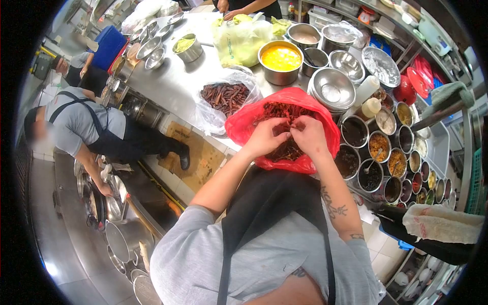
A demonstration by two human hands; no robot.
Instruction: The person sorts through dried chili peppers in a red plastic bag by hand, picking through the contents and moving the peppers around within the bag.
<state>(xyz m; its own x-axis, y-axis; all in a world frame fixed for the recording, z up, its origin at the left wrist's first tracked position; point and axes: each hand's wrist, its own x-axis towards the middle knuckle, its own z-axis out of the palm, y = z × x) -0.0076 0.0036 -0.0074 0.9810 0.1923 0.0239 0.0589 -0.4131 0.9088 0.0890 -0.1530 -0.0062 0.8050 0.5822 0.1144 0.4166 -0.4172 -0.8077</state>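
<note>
A red plastic bag (239,119) lies open in front of me, full of dark red dried chilies (284,109). Over its mouth, my left hand (268,136) and my right hand (309,134) come together, fingertips nearly touching. Both are closed in a pinch on what looks like a dried chili, mostly hidden by the fingers. Just left of the red bag, a clear plastic bag (207,113) holds reddish-brown strips (225,98) that resemble dried chilies.
Beyond the bags on the steel table (188,76) stand a pot of yellow liquid (280,60), a pale green bag (241,40) and stacked steel bowls (333,89). Several sauce and ingredient containers (378,146) crowd the right. A co-worker (91,119) bends over the left counter.
</note>
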